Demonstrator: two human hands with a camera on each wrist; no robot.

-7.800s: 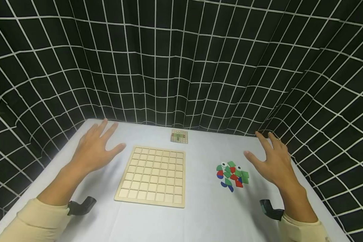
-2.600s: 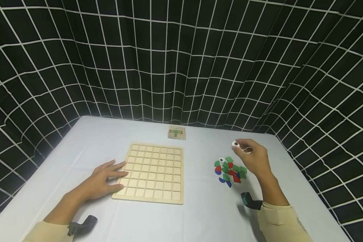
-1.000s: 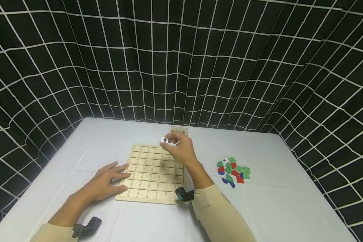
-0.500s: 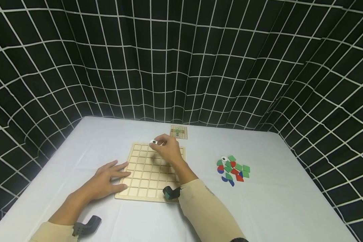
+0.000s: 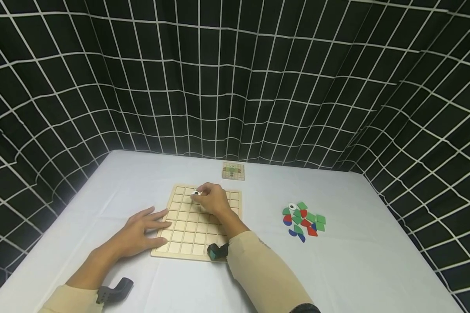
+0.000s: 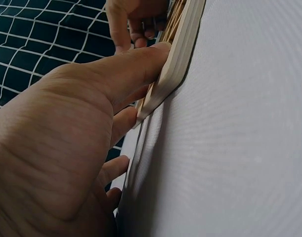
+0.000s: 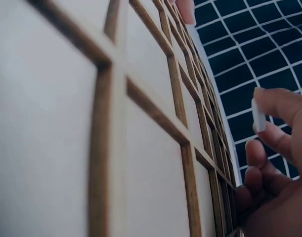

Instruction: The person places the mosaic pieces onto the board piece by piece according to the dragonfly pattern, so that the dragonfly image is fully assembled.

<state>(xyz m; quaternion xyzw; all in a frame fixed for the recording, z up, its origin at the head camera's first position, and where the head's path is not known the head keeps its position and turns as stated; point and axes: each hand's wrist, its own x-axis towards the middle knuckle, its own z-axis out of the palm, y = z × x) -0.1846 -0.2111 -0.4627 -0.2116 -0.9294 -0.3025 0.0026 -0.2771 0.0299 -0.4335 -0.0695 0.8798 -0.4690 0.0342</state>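
A pale wooden grid board (image 5: 188,237) lies on the white table, its square cells outlined by raised strips. My right hand (image 5: 214,201) pinches a round white eye piece (image 5: 196,193) with a black dot between thumb and fingers, over the far rows of the board. In the right wrist view the eye piece (image 7: 258,116) shows edge-on, between thumb and finger, just above the cells. My left hand (image 5: 139,232) rests with spread fingers on the board's left edge. The left wrist view shows its thumb (image 6: 141,61) across the board's rim (image 6: 178,64).
To the right lies a loose cluster of flat green pieces (image 5: 320,218), red pieces (image 5: 312,232) and blue pieces (image 5: 302,238), with a second eye piece (image 5: 292,207). Behind the board is a small pattern card (image 5: 233,171). A black curtain with white grid lines (image 5: 219,78) surrounds the table.
The right hand picked up the eye piece from the cluster, carried it left over the board, and has now lowered it. The left hand came down onto the board's left edge and stays there.
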